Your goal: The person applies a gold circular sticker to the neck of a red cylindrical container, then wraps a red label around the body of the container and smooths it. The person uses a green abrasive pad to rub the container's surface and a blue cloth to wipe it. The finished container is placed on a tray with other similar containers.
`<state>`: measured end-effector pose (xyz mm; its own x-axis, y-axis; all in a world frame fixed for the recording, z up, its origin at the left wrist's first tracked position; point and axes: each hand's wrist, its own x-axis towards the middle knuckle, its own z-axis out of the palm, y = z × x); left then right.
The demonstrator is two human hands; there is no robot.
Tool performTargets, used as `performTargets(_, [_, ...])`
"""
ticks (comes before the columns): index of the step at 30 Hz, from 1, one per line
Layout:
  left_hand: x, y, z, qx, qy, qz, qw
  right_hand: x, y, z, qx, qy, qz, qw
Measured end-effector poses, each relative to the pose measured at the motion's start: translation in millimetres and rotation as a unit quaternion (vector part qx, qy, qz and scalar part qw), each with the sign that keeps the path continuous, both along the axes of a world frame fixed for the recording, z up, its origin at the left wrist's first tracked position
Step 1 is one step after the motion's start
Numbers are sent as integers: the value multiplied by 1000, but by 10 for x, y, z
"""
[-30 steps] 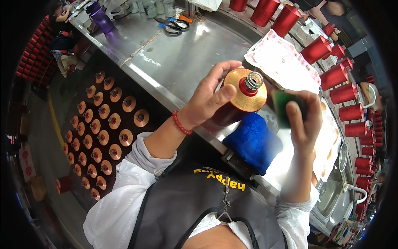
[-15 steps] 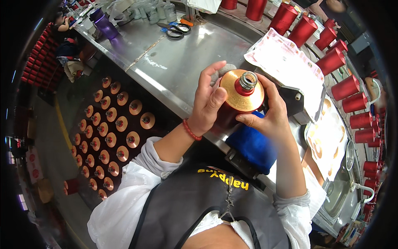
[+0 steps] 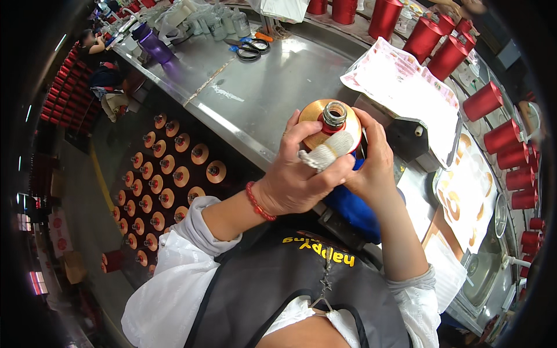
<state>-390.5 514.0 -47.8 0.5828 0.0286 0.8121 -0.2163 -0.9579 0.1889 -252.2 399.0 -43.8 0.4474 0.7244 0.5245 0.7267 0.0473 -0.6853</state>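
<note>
L hand (image 3: 293,180) & R hand (image 3: 374,165) both grip the red-and-gold bottle (image 3: 332,123), fingers bent round opp. sides, pale knit cover (image 3: 329,152) (finger sleeve, prob.) against gold top. From here, bottle's neck-up by metal bench (image 3: 278,87) edge, near blue cloth (image 3: 360,214).

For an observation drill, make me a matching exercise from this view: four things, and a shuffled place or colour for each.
1. Bead bracelet
2. Nearest gold-topped bottle
3. Scissors
4. Drinking bottle

A. Purple
B. Between the left hand and the right hand
C. Black-handled
D. Around the left wrist

Pairs: 1-D; 2-B; 3-C; 4-A
</note>
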Motion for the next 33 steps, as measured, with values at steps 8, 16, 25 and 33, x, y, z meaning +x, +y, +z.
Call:
performTargets(8, [-144,10,-199,-154,-38,-5,987,-30,-13,54,11,-5,-4,1000])
performTargets(16, [10,315,157,-148,12,0,989,-51,-44,106,-18,-20,-18,999])
performTargets(25, [167,643,321,-192,175,-170,951,346,-252,285,-17,106,16,994])
performTargets(33, [136,414,-288,-508,135,-211,824,729,574,691,-113,-134,45,984])
